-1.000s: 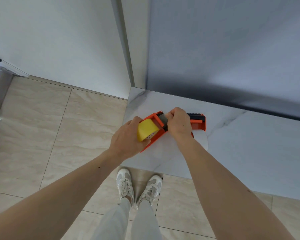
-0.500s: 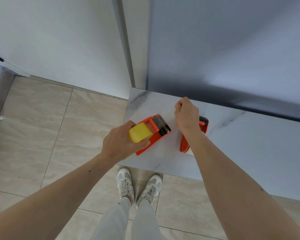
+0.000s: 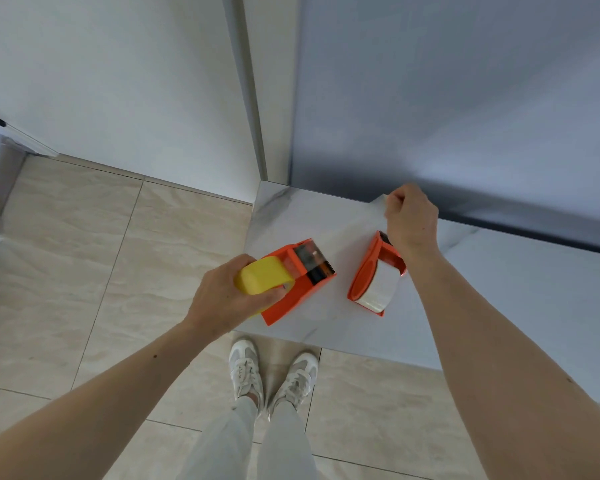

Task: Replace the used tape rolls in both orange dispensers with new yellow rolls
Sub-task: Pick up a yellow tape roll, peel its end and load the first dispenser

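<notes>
My left hand [image 3: 222, 299] grips a yellow tape roll [image 3: 264, 277] seated in an orange dispenser [image 3: 293, 299] at the marble counter's [image 3: 499, 289] front left corner. My right hand [image 3: 411, 220] is raised near the back wall, fingers pinched on the end of a pale, translucent tape strip [image 3: 357, 221] that stretches from this dispenser's toothed blade. A second orange dispenser [image 3: 362, 271] lies on the counter just right of the first, below my right wrist. It holds a whitish clear roll [image 3: 378, 287].
A grey wall panel [image 3: 465, 98] rises directly behind the counter, and a white wall [image 3: 118, 81] stands to the left. Beige floor tiles [image 3: 84, 271] lie beyond the counter's left and front edges. My white shoes [image 3: 274, 375] stand under the front edge.
My right hand left the first dispenser's blade and moved up and to the right, drawing out the tape strip. This uncovered the second dispenser. My left hand kept hold of the yellow roll.
</notes>
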Motion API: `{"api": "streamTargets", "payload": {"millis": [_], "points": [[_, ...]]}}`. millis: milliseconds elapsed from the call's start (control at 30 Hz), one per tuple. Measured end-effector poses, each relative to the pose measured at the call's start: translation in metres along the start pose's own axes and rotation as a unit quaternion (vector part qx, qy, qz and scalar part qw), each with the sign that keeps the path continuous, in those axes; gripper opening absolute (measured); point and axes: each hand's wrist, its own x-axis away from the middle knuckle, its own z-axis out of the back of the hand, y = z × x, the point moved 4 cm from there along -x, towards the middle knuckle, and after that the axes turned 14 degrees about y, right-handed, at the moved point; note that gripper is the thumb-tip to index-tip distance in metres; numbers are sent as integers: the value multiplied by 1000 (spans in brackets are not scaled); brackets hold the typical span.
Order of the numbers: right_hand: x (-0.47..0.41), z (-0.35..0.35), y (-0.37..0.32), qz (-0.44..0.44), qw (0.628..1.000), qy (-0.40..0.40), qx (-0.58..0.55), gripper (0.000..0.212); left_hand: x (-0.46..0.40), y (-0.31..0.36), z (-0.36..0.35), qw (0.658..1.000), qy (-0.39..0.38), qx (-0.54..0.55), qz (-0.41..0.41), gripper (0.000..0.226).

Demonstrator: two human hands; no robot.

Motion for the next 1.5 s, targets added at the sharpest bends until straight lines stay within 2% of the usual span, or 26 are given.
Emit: {"api": "streamTargets", "payload": {"millis": [200,333,500,767,933,967,1000,1133,1200,1267,1333,1500], "points": [[-7,10,4,-3,1000,-4,15,25,2,7,4,998,-26,55,2,55],[-15,28,9,-37,999,19,10,25,1,7,10,997,-31,68,-5,55],[-14,33,12,-33,999,16,3,24,4,-5,13,989,-23,137,50,57],[-10,35,24,-77,997,4,4,26,4,-4,18,944,-36,309,111,62],[-2,35,25,-124,992,-3,-30,19,-1,6,19,912,2,386,140,56],[1,33,25,-147,988,-8,-54,25,-3,6,19,902,15,403,156,54],[5,31,26,-171,982,-19,-81,30,-6,5,20,892,27,418,169,58],[30,18,19,-263,940,-116,-184,29,-15,12,19,867,54,457,193,77],[45,10,15,-298,911,-156,-240,36,-18,22,17,856,63,471,202,67],[58,3,12,-342,881,-173,-278,37,-20,31,16,844,78,484,216,37],[71,-3,7,-391,849,-191,-300,37,-23,37,14,834,96,490,236,21],[107,-15,-11,-497,764,-250,-328,35,-31,52,8,827,123,484,260,25]]}}
